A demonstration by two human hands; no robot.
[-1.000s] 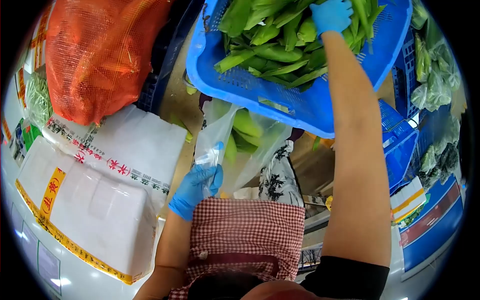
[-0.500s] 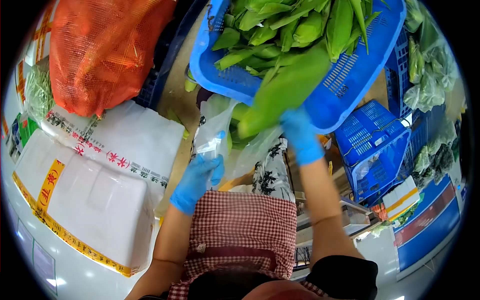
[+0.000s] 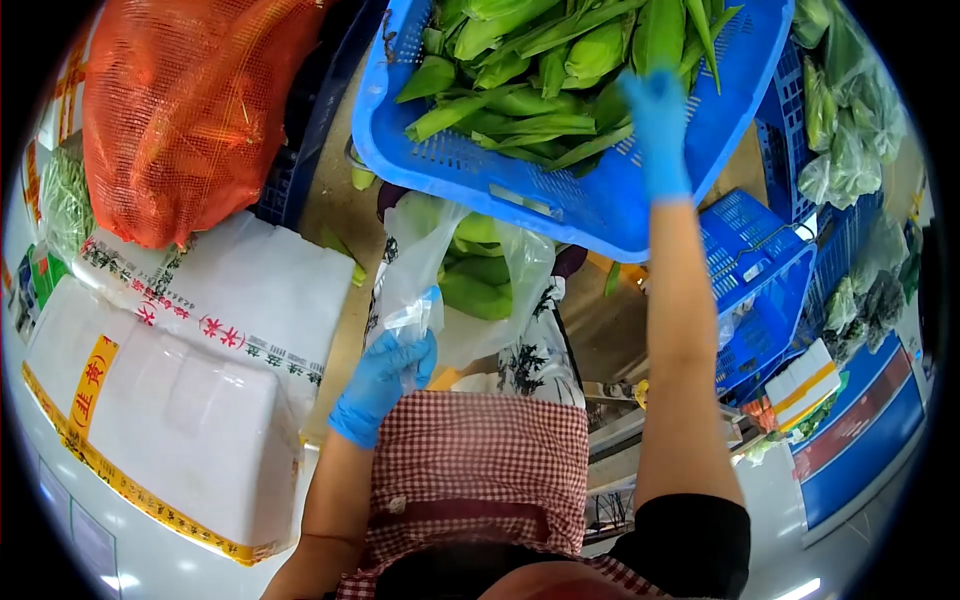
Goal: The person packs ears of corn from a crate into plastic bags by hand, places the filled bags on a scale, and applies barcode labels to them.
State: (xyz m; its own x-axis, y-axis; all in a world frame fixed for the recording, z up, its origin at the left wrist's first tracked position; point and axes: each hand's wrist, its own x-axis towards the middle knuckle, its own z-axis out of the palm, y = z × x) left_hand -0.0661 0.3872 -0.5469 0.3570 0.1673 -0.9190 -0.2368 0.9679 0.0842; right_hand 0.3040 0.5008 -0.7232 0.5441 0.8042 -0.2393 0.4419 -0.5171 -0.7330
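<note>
My left hand [image 3: 385,378], in a blue glove, is closed on the gathered edge of a clear plastic bag [image 3: 418,245]. The bag's mouth gapes, and green husked corn [image 3: 478,288] shows inside. Above it, a blue plastic crate [image 3: 440,178] holds a pile of corn in green husks [image 3: 535,100]. Over the crate's right part, my right hand [image 3: 655,125], also gloved, reaches to an upright ear of corn [image 3: 660,38]. Motion blurs its fingers, so I cannot make out whether they grip the ear.
To the left, an orange mesh sack [image 3: 190,120] lies beside white foam boxes [image 3: 170,400] with yellow tape. Blue baskets [image 3: 750,290] stand at the right, near bagged greens [image 3: 850,130]. Purple vegetables [image 3: 570,262] peek out beneath the crate.
My right hand has moved up from the bag into the crate. The ear of corn it carried is now out of that hand, and corn shows in the bag. My left hand keeps its hold.
</note>
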